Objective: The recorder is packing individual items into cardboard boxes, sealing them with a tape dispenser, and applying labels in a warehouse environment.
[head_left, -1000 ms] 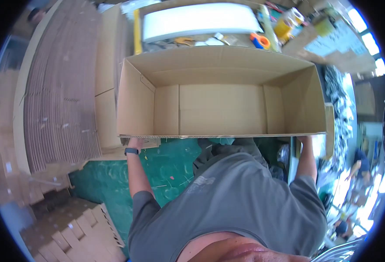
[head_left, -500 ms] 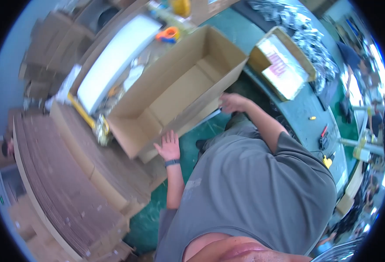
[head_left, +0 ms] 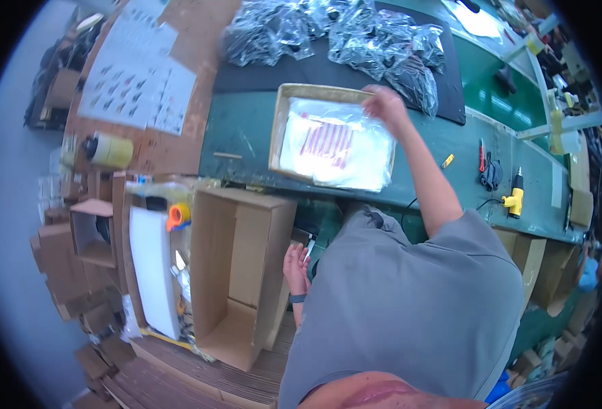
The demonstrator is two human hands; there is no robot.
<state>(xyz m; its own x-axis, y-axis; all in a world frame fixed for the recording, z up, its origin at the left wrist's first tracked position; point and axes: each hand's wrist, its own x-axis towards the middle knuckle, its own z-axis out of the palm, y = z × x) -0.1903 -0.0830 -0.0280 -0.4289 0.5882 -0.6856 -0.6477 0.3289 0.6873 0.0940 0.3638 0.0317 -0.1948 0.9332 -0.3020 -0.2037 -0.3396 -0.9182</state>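
Observation:
My right hand (head_left: 385, 109) reaches over the far right corner of a shallow cardboard box (head_left: 278, 129) on the green bench. Its fingers are loosely bent and slightly blurred, with nothing visible in them. Inside that box lie clear plastic bags (head_left: 328, 144) with reddish print, shining in the light. Lower down, my left hand (head_left: 296, 268), a dark band at its wrist, is beside the right wall of a tall open carton (head_left: 209, 266). Its fingers are apart and hold nothing. The carton's visible inside holds nothing.
Plastic-wrapped items (head_left: 355, 34) lie on a black mat behind the box. Right on the bench are a yellow heat gun (head_left: 514, 195) and a red-handled tool (head_left: 481, 157). Left are white foam (head_left: 152, 273), an orange tape roll (head_left: 177, 217) and printed sheets (head_left: 137, 82). Flat cardboard (head_left: 171, 382) is stacked below.
The view has turned toward the bench. My right hand has left the tall carton for the shallow box. My left hand has come off the carton's side wall.

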